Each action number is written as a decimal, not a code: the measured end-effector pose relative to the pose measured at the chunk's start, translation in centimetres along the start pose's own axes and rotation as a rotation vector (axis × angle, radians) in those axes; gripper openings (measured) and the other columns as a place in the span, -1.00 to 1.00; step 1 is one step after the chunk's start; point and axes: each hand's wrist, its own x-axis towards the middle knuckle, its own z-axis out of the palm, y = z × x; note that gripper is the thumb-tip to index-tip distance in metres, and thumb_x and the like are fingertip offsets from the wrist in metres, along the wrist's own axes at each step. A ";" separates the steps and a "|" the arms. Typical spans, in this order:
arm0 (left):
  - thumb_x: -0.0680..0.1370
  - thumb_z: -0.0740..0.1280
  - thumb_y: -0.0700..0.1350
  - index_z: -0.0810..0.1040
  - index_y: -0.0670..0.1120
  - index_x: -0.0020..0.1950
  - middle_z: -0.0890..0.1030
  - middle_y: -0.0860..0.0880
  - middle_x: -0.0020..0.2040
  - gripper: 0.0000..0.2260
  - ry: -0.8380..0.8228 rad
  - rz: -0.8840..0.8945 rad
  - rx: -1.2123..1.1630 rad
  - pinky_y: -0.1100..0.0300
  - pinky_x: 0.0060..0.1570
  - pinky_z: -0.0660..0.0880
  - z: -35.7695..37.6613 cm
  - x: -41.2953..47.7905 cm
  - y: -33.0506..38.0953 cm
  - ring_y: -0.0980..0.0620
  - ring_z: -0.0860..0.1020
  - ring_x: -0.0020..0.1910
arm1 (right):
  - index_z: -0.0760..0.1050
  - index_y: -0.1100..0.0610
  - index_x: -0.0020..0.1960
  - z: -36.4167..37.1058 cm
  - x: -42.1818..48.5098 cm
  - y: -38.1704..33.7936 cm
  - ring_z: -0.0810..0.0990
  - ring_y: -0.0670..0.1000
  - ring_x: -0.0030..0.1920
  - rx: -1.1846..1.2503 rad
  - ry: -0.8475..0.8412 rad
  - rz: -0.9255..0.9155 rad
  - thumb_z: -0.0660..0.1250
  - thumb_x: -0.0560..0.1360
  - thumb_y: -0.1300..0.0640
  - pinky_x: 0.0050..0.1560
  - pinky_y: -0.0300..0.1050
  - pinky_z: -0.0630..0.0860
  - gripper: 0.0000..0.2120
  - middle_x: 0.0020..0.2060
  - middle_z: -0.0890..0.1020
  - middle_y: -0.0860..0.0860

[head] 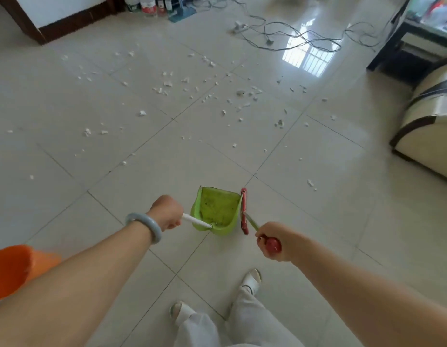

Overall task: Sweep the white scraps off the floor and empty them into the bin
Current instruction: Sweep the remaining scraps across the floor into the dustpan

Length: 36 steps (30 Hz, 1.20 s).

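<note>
Your left hand (166, 212) is closed in a fist round the white handle (196, 220) of the green dustpan (217, 209); the pan sits just ahead of that hand, between your two hands, its open side turned up toward you; you cannot tell whether it touches the tiled floor (317, 221). Your right hand (272, 240) grips the red knob (273, 244) at the end of the broom (243, 211); its thin shaft runs forward and left from that fist to the red head, which stands just beside the dustpan's right edge. The white scraps (167, 83) lie scattered over the tiles well ahead of both hands; a few strays lie nearer, ahead and left of your left hand, and one ahead and right of your right hand. The orange bin (12, 266) stands to the left of your left forearm, behind the hand; a pale bangle (144, 226) circles that wrist. Loose cables (305, 38) trail far ahead of your right hand; a sofa (428, 116) stands well off to its right.
</note>
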 end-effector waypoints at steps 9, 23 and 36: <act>0.58 0.07 -0.30 0.35 -0.26 -0.28 0.48 -0.20 -0.35 -0.76 -0.107 0.040 0.048 0.23 -0.48 0.39 11.4 -0.6 14.5 -0.01 0.43 -0.48 | 0.37 0.23 -0.14 -14.4 2.5 -4.4 0.43 -0.07 -0.63 0.227 0.012 0.005 0.21 0.48 0.37 -0.60 -0.32 0.40 -0.92 -0.43 0.45 0.09; 0.59 0.00 -0.28 0.36 -0.29 -0.14 0.48 -0.20 -0.28 -0.80 -0.278 0.063 0.028 0.34 -0.61 0.45 19.3 -0.1 27.5 0.00 0.47 -0.41 | 0.35 0.19 -0.06 -29.8 6.1 -8.3 0.41 -0.09 -0.66 0.436 0.159 -0.039 0.11 0.50 0.38 -0.62 -0.33 0.39 -0.87 -0.44 0.43 0.07; 0.62 0.01 -0.28 0.37 -0.31 0.04 0.48 -0.19 -0.27 -0.82 -0.319 0.072 0.078 0.35 -0.63 0.44 17.8 8.8 38.4 0.02 0.46 -0.43 | 0.36 0.16 0.09 -31.4 13.0 -22.3 0.40 -0.07 -0.68 0.364 0.245 0.029 0.10 0.50 0.38 -0.62 -0.33 0.38 -0.77 -0.41 0.42 0.07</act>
